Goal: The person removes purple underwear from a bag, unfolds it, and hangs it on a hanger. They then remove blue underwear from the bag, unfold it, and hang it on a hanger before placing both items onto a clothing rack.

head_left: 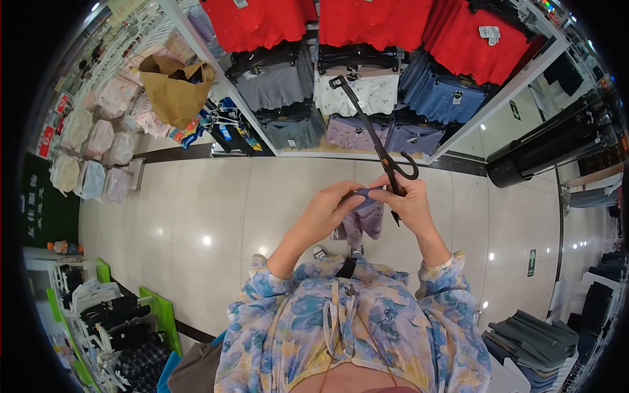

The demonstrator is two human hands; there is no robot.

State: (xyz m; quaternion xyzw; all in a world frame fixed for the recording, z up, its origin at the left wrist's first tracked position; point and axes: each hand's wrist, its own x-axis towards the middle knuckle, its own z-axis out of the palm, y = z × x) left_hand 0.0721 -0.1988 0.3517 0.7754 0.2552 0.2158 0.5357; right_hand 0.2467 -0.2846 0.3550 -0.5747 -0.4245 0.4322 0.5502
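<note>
A purple patterned garment (360, 221) hangs from my two hands in front of my body. My left hand (333, 206) pinches its darker top edge from the left side. Close beside it, my right hand (407, 204) holds the same edge at the right. A black hanger (372, 131) with a curved hook also rests in my right hand, its long arm slanting up and to the left. The garment's lower part falls toward the floor above my shoes.
Ahead stands a rack with red tops (373, 23) above folded-over grey, white, blue and purple garments. A brown paper bag (171, 95) is at the upper left. Green-edged racks (160, 318) stand lower left, stacked dark clothes (534, 340) lower right, and a black cylinder (524, 157) at right.
</note>
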